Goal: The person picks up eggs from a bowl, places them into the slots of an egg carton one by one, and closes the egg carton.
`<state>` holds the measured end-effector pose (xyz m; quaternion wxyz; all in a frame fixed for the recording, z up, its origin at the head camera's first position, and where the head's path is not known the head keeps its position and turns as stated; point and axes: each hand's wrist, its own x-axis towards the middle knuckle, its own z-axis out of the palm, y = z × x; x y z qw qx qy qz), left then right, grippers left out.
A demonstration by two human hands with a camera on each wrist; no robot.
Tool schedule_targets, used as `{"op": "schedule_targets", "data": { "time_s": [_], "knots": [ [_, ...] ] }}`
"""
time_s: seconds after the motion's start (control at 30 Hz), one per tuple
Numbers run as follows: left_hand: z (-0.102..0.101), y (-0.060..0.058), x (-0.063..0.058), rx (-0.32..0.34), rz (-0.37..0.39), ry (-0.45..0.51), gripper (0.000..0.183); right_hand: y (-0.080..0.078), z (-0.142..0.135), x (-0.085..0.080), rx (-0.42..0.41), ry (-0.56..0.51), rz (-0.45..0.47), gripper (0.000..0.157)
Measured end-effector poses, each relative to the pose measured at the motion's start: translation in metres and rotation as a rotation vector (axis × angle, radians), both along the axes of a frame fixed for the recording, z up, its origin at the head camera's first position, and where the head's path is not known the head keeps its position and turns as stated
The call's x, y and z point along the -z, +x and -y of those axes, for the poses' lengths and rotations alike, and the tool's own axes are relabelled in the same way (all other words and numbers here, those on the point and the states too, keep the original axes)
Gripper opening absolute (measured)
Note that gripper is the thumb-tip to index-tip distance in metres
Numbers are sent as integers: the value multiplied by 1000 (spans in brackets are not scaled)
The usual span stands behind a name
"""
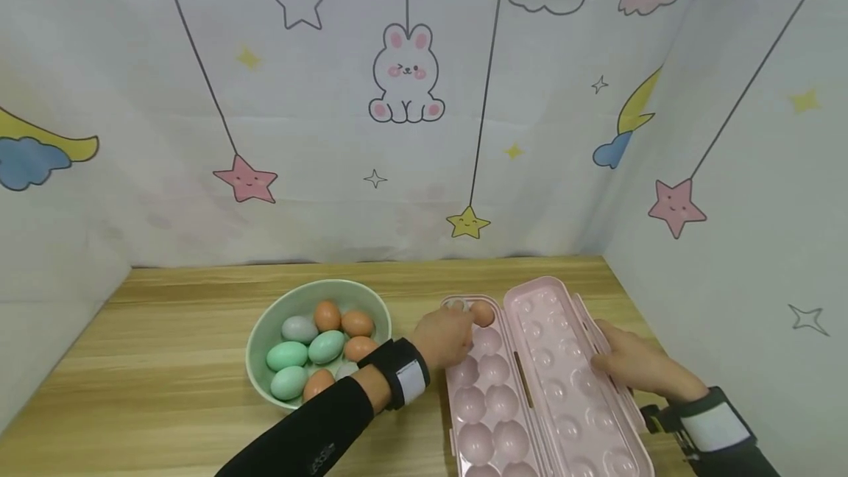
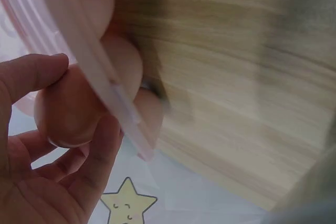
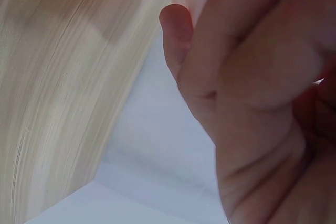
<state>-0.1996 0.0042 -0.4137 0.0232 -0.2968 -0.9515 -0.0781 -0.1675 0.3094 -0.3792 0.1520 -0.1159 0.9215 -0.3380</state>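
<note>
My left hand reaches to the far end of the pink egg carton, and its thumb and fingers pinch a brown egg at a far cup. A pale patch, perhaps another egg, shows just behind the fingers. The carton lies unfolded, its cupped half on the left and its dimpled lid on the right. Along the lid's outer edge my right hand grips the rim, thumb on top. Left of the left hand, a light green bowl holds several brown, green and pale grey eggs.
The carton stands on a wood-grain table. Behind and at the sides hangs a white cloth printed with stars, clouds and a rabbit. My left forearm crosses in front of the bowl's right edge.
</note>
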Motion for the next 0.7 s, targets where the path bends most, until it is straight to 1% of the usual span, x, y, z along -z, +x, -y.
{"op": "schedule_targets", "data": {
  "time_s": [0.07,0.17,0.37,0.6,0.7],
  "knots": [
    [-1,0,3,-5,-39,-9,17,0,0,0,-1,-2,2,66],
    [-2,0,7,-8,-62,-23,23,0,0,0,0,-3,7,66],
    [-3,0,9,-14,-43,-19,40,0,1,-2,-1,-12,19,65],
    [-3,-1,11,-21,-73,-38,31,0,1,-2,7,-20,10,64],
    [-2,-1,7,-24,-49,-6,30,1,1,-2,13,-14,7,64]
  ]
}}
